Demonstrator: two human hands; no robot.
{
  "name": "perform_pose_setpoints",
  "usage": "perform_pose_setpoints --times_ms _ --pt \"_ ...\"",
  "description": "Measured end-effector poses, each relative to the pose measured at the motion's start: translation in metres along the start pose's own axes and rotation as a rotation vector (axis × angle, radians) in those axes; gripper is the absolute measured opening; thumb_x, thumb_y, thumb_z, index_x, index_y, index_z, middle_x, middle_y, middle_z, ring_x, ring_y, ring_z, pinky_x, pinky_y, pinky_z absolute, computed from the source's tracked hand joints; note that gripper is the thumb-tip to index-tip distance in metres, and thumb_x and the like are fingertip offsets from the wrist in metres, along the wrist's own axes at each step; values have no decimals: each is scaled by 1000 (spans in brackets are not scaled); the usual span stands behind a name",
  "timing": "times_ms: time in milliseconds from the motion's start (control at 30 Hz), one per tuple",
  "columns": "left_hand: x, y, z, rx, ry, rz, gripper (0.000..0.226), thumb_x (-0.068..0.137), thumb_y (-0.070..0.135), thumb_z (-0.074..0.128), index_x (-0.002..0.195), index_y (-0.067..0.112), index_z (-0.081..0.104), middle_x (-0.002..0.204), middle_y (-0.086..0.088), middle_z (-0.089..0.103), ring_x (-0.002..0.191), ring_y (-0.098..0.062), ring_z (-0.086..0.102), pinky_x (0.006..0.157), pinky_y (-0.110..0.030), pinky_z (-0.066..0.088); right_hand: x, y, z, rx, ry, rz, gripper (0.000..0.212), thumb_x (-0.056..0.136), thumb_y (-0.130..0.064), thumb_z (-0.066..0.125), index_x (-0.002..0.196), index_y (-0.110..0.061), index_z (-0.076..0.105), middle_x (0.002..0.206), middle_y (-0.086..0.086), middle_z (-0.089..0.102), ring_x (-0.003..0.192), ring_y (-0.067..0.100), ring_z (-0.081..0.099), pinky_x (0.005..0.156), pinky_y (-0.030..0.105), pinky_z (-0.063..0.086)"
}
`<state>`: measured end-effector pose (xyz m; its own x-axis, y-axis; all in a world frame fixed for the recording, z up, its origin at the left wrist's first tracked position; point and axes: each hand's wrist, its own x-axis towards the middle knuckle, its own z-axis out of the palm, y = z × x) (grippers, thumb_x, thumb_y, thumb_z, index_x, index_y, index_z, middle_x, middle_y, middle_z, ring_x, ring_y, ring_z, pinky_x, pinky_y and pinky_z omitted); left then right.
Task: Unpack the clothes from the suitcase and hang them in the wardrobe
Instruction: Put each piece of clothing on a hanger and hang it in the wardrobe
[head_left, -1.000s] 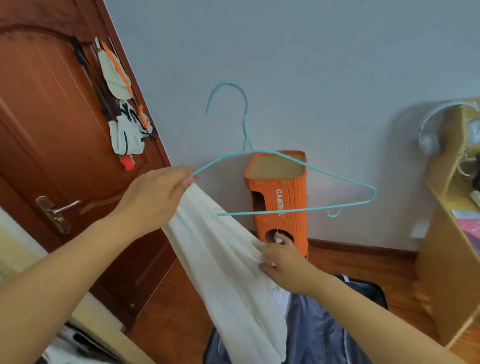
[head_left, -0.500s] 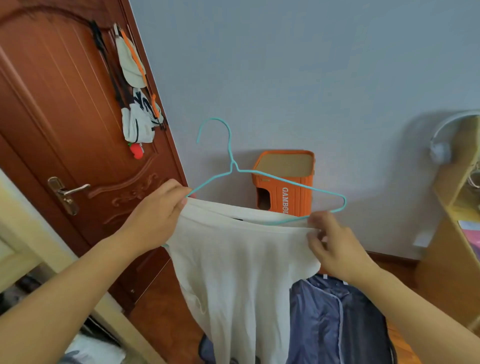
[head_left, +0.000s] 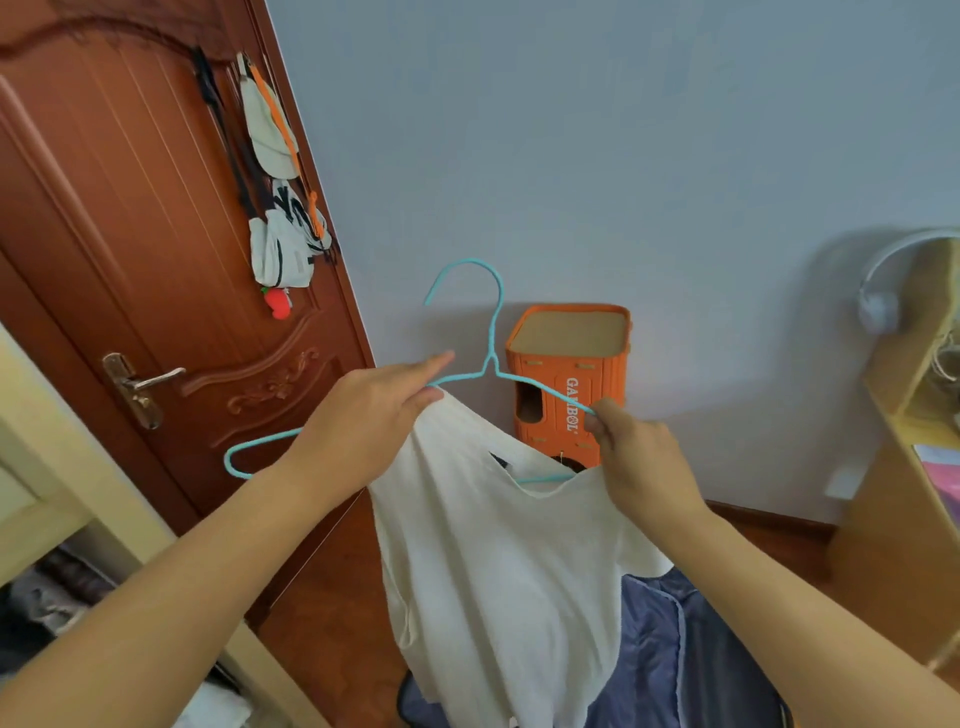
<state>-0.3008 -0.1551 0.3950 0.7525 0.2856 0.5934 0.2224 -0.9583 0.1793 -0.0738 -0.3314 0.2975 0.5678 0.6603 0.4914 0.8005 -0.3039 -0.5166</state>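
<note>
Item: turquoise wire hanger (head_left: 491, 332), held in mid-air before the grey wall; hook uppermost with its opening turned left, long axis running from lower left to upper right, the left end dipping toward the brown door (head_left: 130, 234). Item: cream shirt (head_left: 493, 561), partly threaded on the hanger, neckline gaping at the right, body hanging straight down over the open suitcase (head_left: 675, 649) on the floor. Left hand (head_left: 363, 431): thumb and fingers pinching the shirt's shoulder against the hanger's left arm, index finger extended along the wire. Right hand (head_left: 639, 462): fingers curled, pinching the right arm of the hanger together with the shirt's edge. Behind: orange stool (head_left: 569, 374) against the wall, bags (head_left: 275, 208) hung on the door. Hidden or unclear: the hanger's right end lies inside the cloth; part of its left arm is covered by the left hand; the suitcase is cut off at the bottom edge and largely screened by the shirt and right forearm; the wooden shelf (head_left: 904, 467) at right is cut off; the pale furniture (head_left: 78, 499) at lower left is too cropped to identify.
</note>
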Motion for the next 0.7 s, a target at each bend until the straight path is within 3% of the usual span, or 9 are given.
perform_pose_setpoints --times_ms 100,167,233,267,333,433,567,633,700 --pt "4 13 4 44 20 55 37 99 31 53 130 19 68 105 0 75 92 -23 71 76 -41 58 -1 -6 9 16 10 -69 21 105 -26 46 84 -25 44 54 -8 41 50 23 41 45 35 29" --pt "-1 20 9 140 18 113 29 99 26 53 122 21 70 91 3 70 76 -26 68 59 -40 56 0 -10 10 75 46 -38 12 104 -28 47 107 -23 58 55 -10 43 52 21 43 52 38 36" --pt "-3 7 8 225 64 91 26 98 20 53 118 22 69 88 1 67 73 -31 66 54 -40 54 -8 -6 6 199 87 5 35 103 -28 52 137 -28 47 56 -12 46 55 19 49 55 39 40" --pt "-2 -5 4 233 116 50 26 97 18 53 117 20 70 92 -2 69 79 -33 68 59 -41 56 -17 1 1 219 91 -16 43 101 -27 55 141 -30 40 60 -14 49 57 18 53 54 37 40" --pt "-2 -32 -8 143 200 -41 27 99 18 52 114 10 73 103 -8 74 91 -33 70 76 -41 56 -36 17 -9 120 41 -174 39 99 -25 59 133 -28 42 81 -16 60 67 22 61 53 32 41" --pt "-5 -48 -16 30 141 -5 31 99 18 52 115 1 73 108 2 74 102 -23 68 94 -17 47 -36 43 -17 -179 -46 -494 19 97 -19 59 115 -16 61 108 0 63 81 28 64 54 33 49" --pt "-8 -48 -19 -71 164 77 32 100 16 53 116 -4 72 110 44 58 105 4 63 96 -5 40 -15 54 -37 -280 -49 -577 37 84 -5 42 113 -7 66 114 6 64 91 30 63 75 38 58" --pt "-7 -42 -20 -106 181 106 31 101 16 52 114 -4 72 112 50 54 105 18 57 95 -6 41 -15 58 -43 -281 -49 -560 41 84 -8 35 112 -8 65 120 4 63 93 30 65 73 37 59" --pt "-7 -35 -17 -117 197 132 29 101 14 52 113 -3 72 110 47 57 103 18 56 92 -11 46 -17 59 -42 -269 -60 -530 38 85 -10 33 108 -9 64 127 2 61 91 33 67 64 39 60"
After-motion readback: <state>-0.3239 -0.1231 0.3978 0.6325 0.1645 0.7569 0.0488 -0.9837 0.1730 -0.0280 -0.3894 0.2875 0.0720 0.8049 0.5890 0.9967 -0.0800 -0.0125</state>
